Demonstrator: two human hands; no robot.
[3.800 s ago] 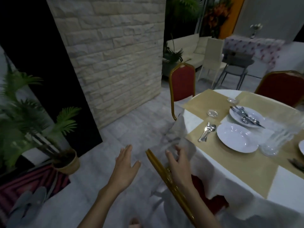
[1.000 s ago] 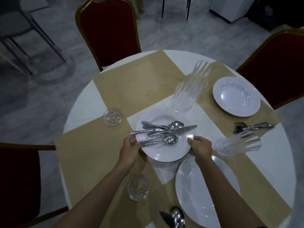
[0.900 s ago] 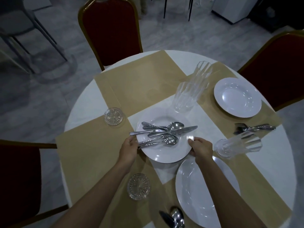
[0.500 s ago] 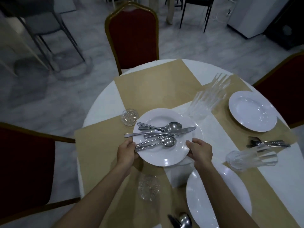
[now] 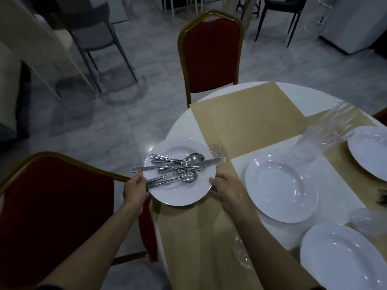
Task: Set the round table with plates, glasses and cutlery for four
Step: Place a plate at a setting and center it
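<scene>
A white plate [image 5: 180, 186] is held by both hands over the near-left edge of the round counter [image 5: 184, 126]; part of it juts out past the edge. It carries a loose pile of cutlery [image 5: 178, 167]: spoons, a knife and what look like forks, lying crosswise. One handle sticks out past the rim on the left and the knife tip past it on the right. The left hand [image 5: 135, 190] grips the plate's left rim, thumb on top by the cutlery handles and fingers curled beneath. The right hand [image 5: 225, 188] grips the right rim the same way.

Just behind the plate, a small cut-glass dish [image 5: 217, 152] sits on a tan mat [image 5: 245, 120]. To the plate's right lies a bare plate [image 5: 280, 187], with two more plates further right, one near [image 5: 343, 256] and one far [image 5: 370, 151]. A blurred stack of glasses [image 5: 333, 130] leans beyond them. Left of the plate stands a red chair [image 5: 52, 206]; another [image 5: 211, 55] stands beyond it.
</scene>
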